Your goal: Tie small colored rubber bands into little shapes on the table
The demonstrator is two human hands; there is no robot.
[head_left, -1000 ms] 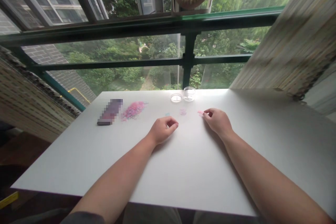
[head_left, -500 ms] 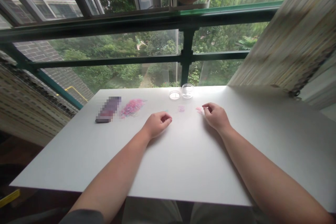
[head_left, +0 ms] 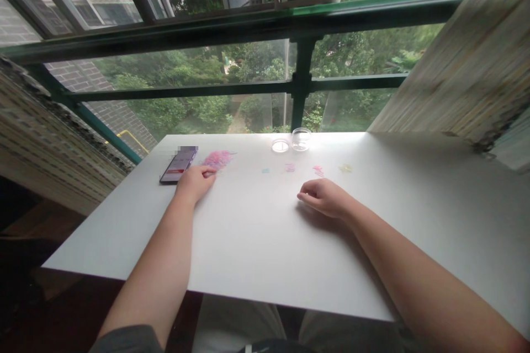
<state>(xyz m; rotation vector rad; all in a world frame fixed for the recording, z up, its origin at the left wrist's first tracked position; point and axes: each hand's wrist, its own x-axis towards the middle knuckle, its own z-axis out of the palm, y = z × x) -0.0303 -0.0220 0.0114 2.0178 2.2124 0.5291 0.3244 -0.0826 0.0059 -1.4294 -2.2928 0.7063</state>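
Observation:
My left hand (head_left: 196, 183) is at the near edge of a heap of small pink and purple pieces (head_left: 217, 160), its fingertips drawn together; whether a piece is between them is too small to tell. My right hand (head_left: 325, 197) rests on the white table (head_left: 248, 242) with curled fingers, and anything in its fingertips is hidden. Beyond it lie small groups of pieces in a row: teal (head_left: 265, 170), purple (head_left: 290, 167), pink-red (head_left: 318, 170) and yellow-green (head_left: 345, 167).
A phone (head_left: 178, 166) lies left of the heap. A clear round container (head_left: 301, 140) and a clear lid (head_left: 280, 146) stand at the back edge. Behind the table are a green railing (head_left: 304, 60) and a striped curtain (head_left: 447, 66).
My left hand has moved left, from beside the teal group to the heap. My right hand has drawn back from the pink-red group, and the yellow-green group now shows. The view has shifted slightly.

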